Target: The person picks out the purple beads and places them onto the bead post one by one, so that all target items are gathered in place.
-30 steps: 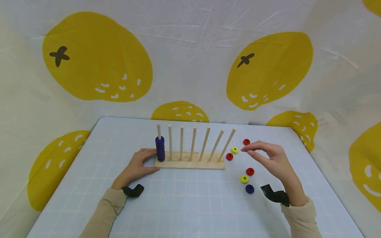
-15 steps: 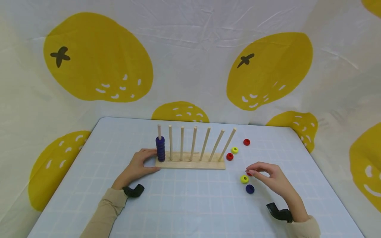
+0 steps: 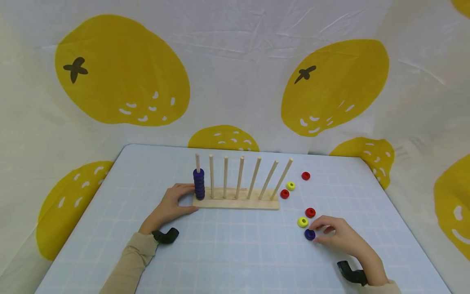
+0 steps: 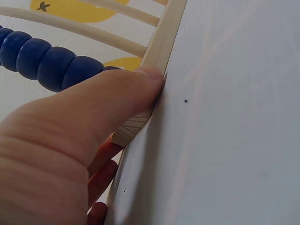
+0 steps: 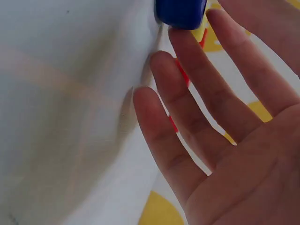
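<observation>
A wooden bead stand (image 3: 238, 204) with a row of upright pegs is in the middle of the table. Dark blue beads (image 3: 199, 184) are stacked on its leftmost peg, and the other pegs are bare. My left hand (image 3: 170, 206) holds the left end of the base; in the left wrist view the thumb lies on the front edge, with fingers behind. To the right, my right hand (image 3: 339, 234) is at a loose blue bead (image 3: 309, 234) on the table. Thumb and forefinger are at the bead's right side, and the remaining fingers look loosely extended in the right wrist view.
Just behind the blue bead lie a yellow bead (image 3: 302, 222) and a red bead (image 3: 310, 212). Nearer the stand's right end are another red bead (image 3: 284, 194), a yellow bead (image 3: 290, 186) and a farther red bead (image 3: 306, 176). A lemon-patterned curtain (image 3: 235, 81) hangs behind the table.
My right hand has come toward the table's near side, from the far red bead past the middle red bead to the blue bead. The left hand has stayed on the stand.
</observation>
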The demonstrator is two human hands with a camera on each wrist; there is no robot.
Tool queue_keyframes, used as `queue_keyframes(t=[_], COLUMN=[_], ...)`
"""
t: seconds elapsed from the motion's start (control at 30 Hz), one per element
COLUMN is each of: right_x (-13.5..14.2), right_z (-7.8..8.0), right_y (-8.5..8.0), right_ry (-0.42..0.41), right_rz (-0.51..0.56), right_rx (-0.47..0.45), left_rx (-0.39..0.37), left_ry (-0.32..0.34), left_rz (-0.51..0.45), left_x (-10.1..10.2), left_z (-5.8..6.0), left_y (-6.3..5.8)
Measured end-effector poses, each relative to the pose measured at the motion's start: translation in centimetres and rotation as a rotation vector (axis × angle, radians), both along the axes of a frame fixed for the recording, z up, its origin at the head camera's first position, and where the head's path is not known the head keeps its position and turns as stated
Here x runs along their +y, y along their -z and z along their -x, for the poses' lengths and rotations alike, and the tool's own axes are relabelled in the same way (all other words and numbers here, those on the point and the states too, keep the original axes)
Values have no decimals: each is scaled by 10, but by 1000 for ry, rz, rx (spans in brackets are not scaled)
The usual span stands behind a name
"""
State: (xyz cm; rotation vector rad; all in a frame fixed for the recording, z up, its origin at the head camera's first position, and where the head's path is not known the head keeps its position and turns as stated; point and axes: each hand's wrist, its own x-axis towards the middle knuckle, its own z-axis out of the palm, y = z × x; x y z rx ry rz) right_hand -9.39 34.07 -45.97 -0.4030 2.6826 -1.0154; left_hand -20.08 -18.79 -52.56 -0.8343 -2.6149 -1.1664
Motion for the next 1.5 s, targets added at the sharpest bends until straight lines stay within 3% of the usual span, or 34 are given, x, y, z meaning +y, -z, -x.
queue_keyframes(t=[0.17, 0.6, 0.87, 1.5], right_x=[-2, -10, -11, -15], right_z=[-1, 1, 0, 18], right_y=[3, 12, 8, -15], right_ry=[2, 21, 16, -165], right_rz=[-31, -11, -27, 109], right_rx=[-42, 20, 46, 256], left_rx=[5, -9, -17, 3], left_ry=[1, -13, -15, -2], left_rz=[-4, 5, 6, 15], left_x=[-1, -1, -1, 0], left_z=[0, 0, -1, 1], left_y=[-1, 1, 1, 0])
